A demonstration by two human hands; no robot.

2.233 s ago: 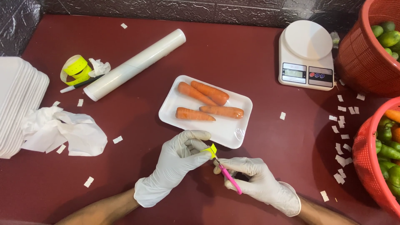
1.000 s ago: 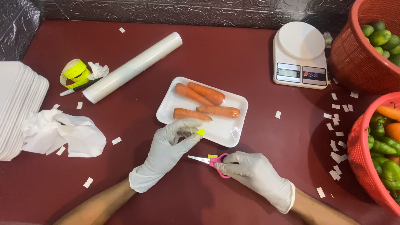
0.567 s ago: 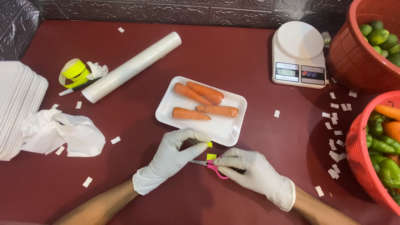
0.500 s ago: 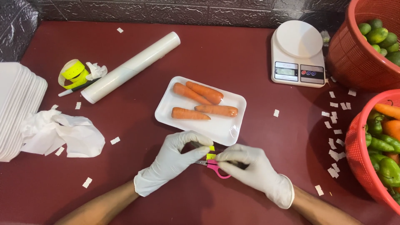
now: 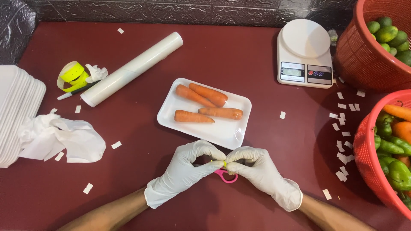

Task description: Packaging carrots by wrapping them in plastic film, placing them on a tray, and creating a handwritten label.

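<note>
- Two gloved hands are meeting just below the white foam tray (image 5: pixel 231 134): the left hand (image 5: pixel 186 169) and the right hand (image 5: pixel 259 171) are pressing fingertips together.
- Between those fingertips a small yellow sticker (image 5: pixel 223 163) is showing, pinched from both sides, right at the meeting point of the thumbs and forefingers.
- One pair of pink-handled scissors (image 5: pixel 225 175) is lying on the maroon table (image 5: pixel 239 55), just under the pinch, its loop peeking out between the two hands.
- Three carrots (image 5: pixel 205 105) are sitting on the tray, just above the hands, untouched.
- One digital scale (image 5: pixel 305 53) is standing at the upper right; two red baskets (image 5: pixel 364 55) of vegetables are crowding the right edge.
- One roll of cling film (image 5: pixel 132 68) is lying diagonally, with one yellow sticker roll (image 5: pixel 72 75) beside it.
- A stack of white trays (image 5: pixel 15 111) and crumpled paper (image 5: pixel 64 139) are resting at the left; many white paper scraps (image 5: pixel 342 137) are scattered around.
</note>
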